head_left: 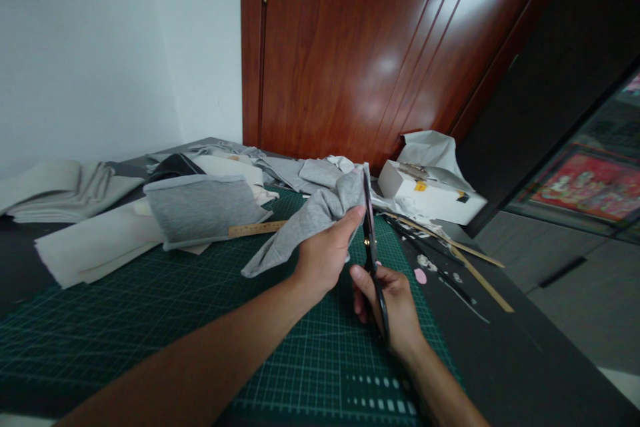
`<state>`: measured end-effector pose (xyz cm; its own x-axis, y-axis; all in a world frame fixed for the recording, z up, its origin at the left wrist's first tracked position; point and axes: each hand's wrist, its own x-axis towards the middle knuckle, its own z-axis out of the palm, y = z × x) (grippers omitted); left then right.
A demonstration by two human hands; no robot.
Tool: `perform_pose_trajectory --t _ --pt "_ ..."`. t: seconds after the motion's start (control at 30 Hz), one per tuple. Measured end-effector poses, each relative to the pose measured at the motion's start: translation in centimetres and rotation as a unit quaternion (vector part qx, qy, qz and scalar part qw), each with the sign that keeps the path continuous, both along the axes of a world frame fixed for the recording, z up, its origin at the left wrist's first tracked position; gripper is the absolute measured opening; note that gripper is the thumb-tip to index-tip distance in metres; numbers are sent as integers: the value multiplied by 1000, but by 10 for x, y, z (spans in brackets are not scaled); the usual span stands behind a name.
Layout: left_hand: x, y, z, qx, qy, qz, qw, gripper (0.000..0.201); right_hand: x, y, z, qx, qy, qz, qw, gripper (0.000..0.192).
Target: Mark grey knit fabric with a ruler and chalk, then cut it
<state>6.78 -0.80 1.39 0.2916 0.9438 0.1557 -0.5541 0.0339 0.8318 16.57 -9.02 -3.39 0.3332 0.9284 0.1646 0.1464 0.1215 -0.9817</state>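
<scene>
Nearest, the right hand [395, 307] grips black scissors [373, 247], blades pointing away toward the door. Just beyond, the left hand [325, 253] clenches a grey fabric piece [310, 220], held above the green cutting mat [150, 320] near its far right corner. The fabric looks soft, light and limp, so it is best pinched close to the cut; its long axis slopes down to the left.

1. My left hand [325, 253] reaches toward one o'clock, forearm stretched out, fingers and thumb pinched shut.
2. My right hand [390, 303] sits just beside it at three o'clock, fingers curled closed, wrist bent.
</scene>
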Motion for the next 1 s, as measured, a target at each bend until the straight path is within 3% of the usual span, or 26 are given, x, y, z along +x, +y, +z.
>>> perform_pose_trajectory --t 0.3,1.0 --pt "0 -5 6 -20 22 0 1000 25 2 -1 3 -3 -4 -4 1000 56" --pt "-3 -7 6 -25 95 -19 995 35 1 -2 7 2 -14 -18 1000 57"
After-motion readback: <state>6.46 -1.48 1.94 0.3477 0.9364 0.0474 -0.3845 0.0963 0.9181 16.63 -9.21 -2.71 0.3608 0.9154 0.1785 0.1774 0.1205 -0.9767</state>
